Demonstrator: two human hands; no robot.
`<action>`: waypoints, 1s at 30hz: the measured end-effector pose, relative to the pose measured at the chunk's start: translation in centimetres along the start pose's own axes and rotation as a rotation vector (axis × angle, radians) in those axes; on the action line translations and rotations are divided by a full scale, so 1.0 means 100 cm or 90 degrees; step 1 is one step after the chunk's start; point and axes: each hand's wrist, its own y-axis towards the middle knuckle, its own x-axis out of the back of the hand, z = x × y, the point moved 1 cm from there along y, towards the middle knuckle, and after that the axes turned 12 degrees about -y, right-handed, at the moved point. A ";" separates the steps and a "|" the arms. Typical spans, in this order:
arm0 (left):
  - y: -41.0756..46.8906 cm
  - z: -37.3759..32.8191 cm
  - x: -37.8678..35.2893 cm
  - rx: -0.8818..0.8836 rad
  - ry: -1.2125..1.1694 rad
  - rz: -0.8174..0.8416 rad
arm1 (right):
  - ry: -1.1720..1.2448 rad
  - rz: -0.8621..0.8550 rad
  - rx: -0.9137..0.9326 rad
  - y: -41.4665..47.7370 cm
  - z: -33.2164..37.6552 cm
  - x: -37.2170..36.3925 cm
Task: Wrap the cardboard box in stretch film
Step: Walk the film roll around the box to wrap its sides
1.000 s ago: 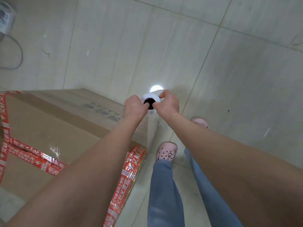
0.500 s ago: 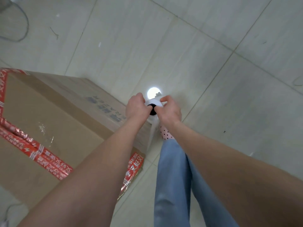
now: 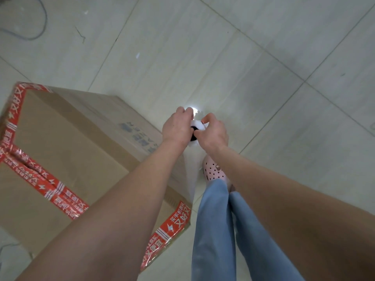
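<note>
A large brown cardboard box point(image 3: 67, 142) sealed with red printed tape stands on the floor at the left. Just past its right corner I hold a white roll of stretch film point(image 3: 196, 126) upright, seen end-on with its dark core showing. My left hand point(image 3: 177, 126) grips the roll's top from the left, and my right hand point(image 3: 213, 132) grips it from the right. A thin sheet of clear film point(image 3: 191, 179) hangs from the roll down along the box's right corner. Most of the roll is hidden by my hands.
Pale tiled floor point(image 3: 223, 57) spreads all round. A grey cable point(image 3: 30, 27) curls at the top left. My legs in blue jeans point(image 3: 215, 230) and a pink perforated clog point(image 3: 213, 171) are beside the box's right side.
The view has swung and I have stepped along the box's right side; the box's far taped corner has come into sight. Both hands keep their grip on the roll.
</note>
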 end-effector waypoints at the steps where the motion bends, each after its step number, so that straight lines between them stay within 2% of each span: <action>1: 0.003 0.000 0.002 -0.015 0.015 0.009 | -0.005 0.001 0.005 0.001 0.001 0.000; 5: 0.011 0.010 0.010 0.041 -0.015 0.020 | -0.035 0.001 0.031 0.006 0.010 -0.002; 9: 0.010 0.023 0.019 0.184 -0.186 -0.030 | -0.067 -0.032 0.057 0.010 0.027 0.000; 13: 0.009 0.039 0.030 0.368 -0.434 -0.072 | -0.050 -0.027 0.050 0.013 0.050 -0.005; 16: 0.010 0.057 0.041 0.436 -0.476 -0.038 | -0.030 0.007 0.059 0.017 0.067 -0.019; 18: 0.013 0.063 0.047 0.364 -0.347 -0.013 | -0.016 0.009 0.048 0.016 0.072 -0.027; 20: 0.014 0.059 0.052 0.221 -0.172 -0.013 | -0.017 0.010 0.051 0.015 0.072 -0.032; 23: 0.020 0.050 0.050 0.064 -0.055 -0.004 | -0.036 0.013 0.060 0.018 0.073 -0.029; 26: 0.028 0.046 0.052 0.027 0.004 0.001 | -0.064 0.031 0.083 0.024 0.075 -0.022; 30: 0.038 0.045 0.061 0.055 0.014 0.020 | -0.139 0.045 0.107 0.029 0.082 -0.019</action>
